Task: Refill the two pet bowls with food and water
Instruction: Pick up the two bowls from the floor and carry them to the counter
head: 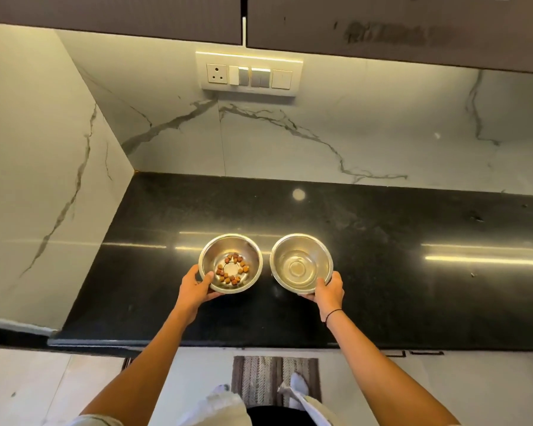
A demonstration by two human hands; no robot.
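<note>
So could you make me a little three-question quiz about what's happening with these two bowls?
1. True or false: the left hand holds the bowl with the brown food pieces.
2. What colour is the counter under the bowls?
3. The bowl of water is held by: A) the right hand B) the left hand C) no hand

Key: 1 true. 2 black. 3 A.
</note>
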